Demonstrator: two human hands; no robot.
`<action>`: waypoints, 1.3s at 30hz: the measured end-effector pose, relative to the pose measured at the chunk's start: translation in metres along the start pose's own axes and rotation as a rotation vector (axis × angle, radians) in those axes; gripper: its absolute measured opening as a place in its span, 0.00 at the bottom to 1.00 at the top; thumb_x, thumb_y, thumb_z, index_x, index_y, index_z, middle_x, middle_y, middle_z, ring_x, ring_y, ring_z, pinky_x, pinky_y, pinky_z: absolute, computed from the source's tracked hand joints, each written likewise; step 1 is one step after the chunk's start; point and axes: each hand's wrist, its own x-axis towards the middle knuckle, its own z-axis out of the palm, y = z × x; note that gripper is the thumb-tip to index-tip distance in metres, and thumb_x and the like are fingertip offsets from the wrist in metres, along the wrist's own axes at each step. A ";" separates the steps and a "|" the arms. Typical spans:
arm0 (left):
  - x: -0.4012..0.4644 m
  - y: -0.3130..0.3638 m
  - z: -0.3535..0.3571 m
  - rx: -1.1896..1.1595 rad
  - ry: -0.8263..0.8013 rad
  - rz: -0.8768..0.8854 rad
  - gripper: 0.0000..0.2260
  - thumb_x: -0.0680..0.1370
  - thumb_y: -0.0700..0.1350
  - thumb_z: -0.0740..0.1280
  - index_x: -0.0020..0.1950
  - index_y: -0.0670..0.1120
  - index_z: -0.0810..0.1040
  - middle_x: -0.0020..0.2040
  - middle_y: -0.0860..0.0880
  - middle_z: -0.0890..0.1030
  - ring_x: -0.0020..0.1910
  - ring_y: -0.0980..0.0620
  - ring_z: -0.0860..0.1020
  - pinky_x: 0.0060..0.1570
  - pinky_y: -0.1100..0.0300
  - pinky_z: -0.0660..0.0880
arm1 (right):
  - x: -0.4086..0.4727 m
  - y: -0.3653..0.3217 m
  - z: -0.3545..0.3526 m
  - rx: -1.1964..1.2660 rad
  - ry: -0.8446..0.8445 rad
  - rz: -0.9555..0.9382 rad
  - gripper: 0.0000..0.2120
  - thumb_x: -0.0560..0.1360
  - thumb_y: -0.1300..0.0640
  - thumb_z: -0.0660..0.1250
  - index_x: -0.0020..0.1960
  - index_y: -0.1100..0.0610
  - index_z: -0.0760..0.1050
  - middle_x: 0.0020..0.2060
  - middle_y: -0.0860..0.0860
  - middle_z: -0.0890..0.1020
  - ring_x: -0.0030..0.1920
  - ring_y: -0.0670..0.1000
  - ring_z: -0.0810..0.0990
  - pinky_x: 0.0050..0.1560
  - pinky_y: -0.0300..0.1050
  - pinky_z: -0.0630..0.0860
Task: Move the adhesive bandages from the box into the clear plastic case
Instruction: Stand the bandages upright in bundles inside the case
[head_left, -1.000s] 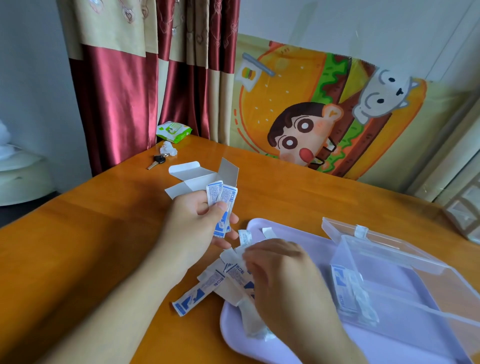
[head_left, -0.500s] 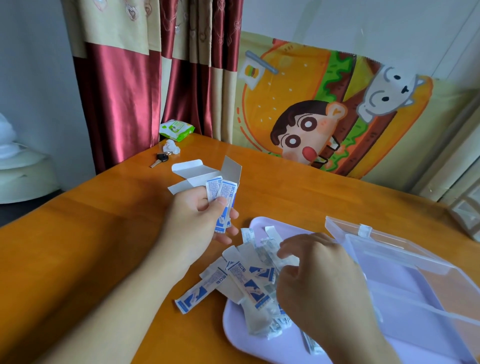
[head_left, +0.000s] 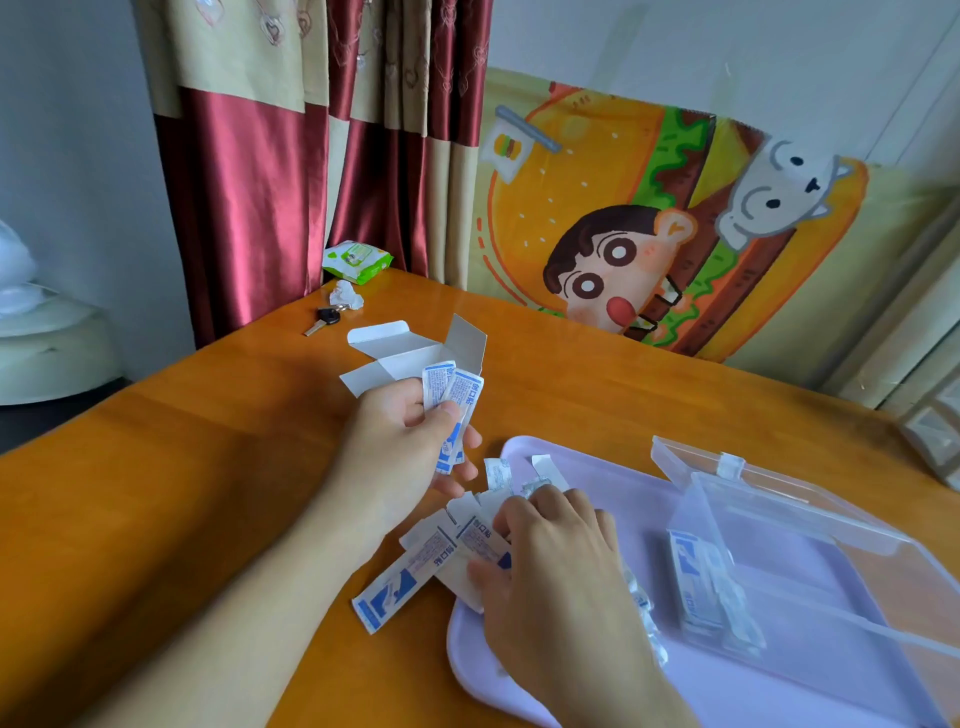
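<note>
Bandages in white and blue paper wrappers lie in a loose heap across the near-left edge of the lilac tray, a few of them spilling onto the wooden table. They seem tipped out here so they can be gathered a few at a time. The right hand lies over the heap with curled fingers, thumb and fingertips pressing the wrappers; it looks to be gathering some, though whether it has a firm grip cannot be told.

The left hand clasps 2 wrapped bandages upright between thumb and fingers, and the white box stands out behind its fingers, flaps spread open; probably the same hand holds it up, so that it can be emptied.

The clear plastic case sits open on the right of the tray, lid tipped back, near enough for a short carry. At its left end a small stack of bandages stands on edge, neatly aligned. Each wrapper is a narrow strip, thin and flexible, with blue print; the loose ones cross at all angles, so squaring them first would help them fit.
</note>
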 end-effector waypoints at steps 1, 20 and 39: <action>0.000 0.000 0.000 0.001 -0.002 0.000 0.07 0.85 0.43 0.64 0.60 0.49 0.80 0.41 0.47 0.86 0.34 0.48 0.85 0.29 0.59 0.81 | 0.000 0.000 0.001 0.008 0.005 0.009 0.10 0.60 0.45 0.70 0.35 0.48 0.73 0.33 0.45 0.74 0.36 0.54 0.74 0.36 0.49 0.73; -0.023 0.002 0.019 -0.098 -0.424 -0.053 0.10 0.84 0.45 0.65 0.58 0.43 0.85 0.49 0.40 0.88 0.46 0.40 0.87 0.39 0.47 0.84 | 0.012 0.019 -0.034 0.994 0.227 0.515 0.16 0.80 0.51 0.70 0.37 0.58 0.76 0.28 0.52 0.79 0.29 0.47 0.73 0.32 0.50 0.72; -0.003 -0.003 0.006 0.005 -0.050 -0.005 0.13 0.86 0.36 0.56 0.57 0.44 0.80 0.40 0.42 0.83 0.38 0.49 0.83 0.38 0.60 0.82 | 0.003 -0.003 -0.018 0.434 0.037 -0.083 0.34 0.66 0.59 0.56 0.73 0.48 0.70 0.63 0.43 0.74 0.65 0.48 0.72 0.64 0.45 0.73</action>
